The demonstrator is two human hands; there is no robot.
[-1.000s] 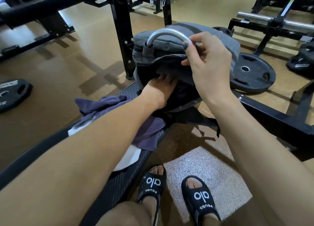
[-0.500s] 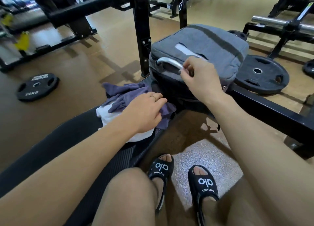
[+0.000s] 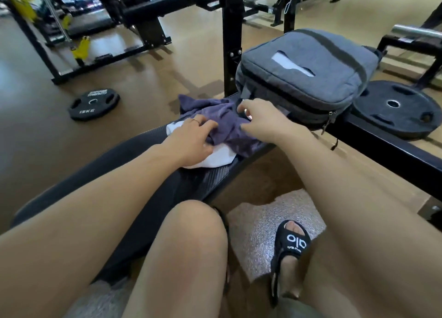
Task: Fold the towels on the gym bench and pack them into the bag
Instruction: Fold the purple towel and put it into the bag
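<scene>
A crumpled purple towel (image 3: pixel 222 120) lies on the black gym bench (image 3: pixel 203 178), on top of a white towel (image 3: pixel 210 159). Behind them a grey bag (image 3: pixel 308 78) lies flat at the bench's far end, its side zip partly undone. My left hand (image 3: pixel 191 138) rests on the towels with fingers spread, touching the purple one. My right hand (image 3: pixel 260 120) hovers over the purple towel's right side beside the bag, fingers loosely curled; I see nothing gripped in it.
A 15 kg weight plate (image 3: pixel 94 104) lies on the floor to the left. A larger plate (image 3: pixel 394 109) sits right of the bag by a black frame rail (image 3: pixel 387 150). A rack upright (image 3: pixel 230 37) stands behind the bench. My knees and sandalled foot (image 3: pixel 291 243) are below.
My right hand let go of the bag's handle and came down to the purple towel. My left hand stayed on the towels. The bag now lies flat.
</scene>
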